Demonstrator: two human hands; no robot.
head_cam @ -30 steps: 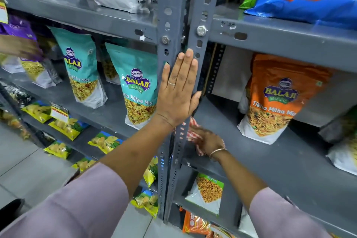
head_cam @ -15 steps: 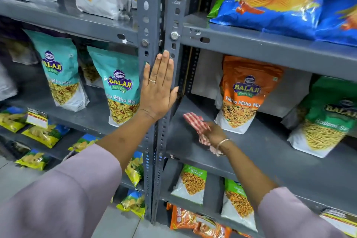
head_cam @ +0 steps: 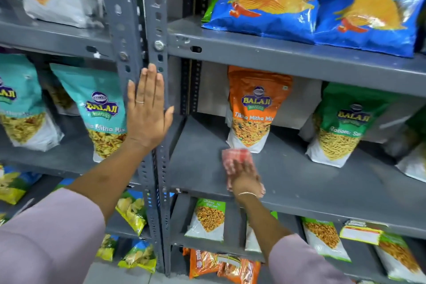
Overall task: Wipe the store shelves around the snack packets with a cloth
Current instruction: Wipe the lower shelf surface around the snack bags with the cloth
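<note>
Press the cloth [head_cam: 235, 157] flat under the right hand [head_cam: 245, 180], fingers spread, sweeping the shelf [head_cam: 311, 175] toward three o'clock, skirting the orange packet [head_cam: 253, 108] at twelve.

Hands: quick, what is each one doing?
Left hand: open, flat against the shelf post.
Right hand: pressing the red checked cloth on the shelf.

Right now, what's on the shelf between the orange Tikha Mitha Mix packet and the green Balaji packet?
Nothing: in the head view, only bare grey shelf separates the orange Tikha Mitha Mix packet from the green Balaji packet. The red checked cloth lies in front of the orange one.
</note>
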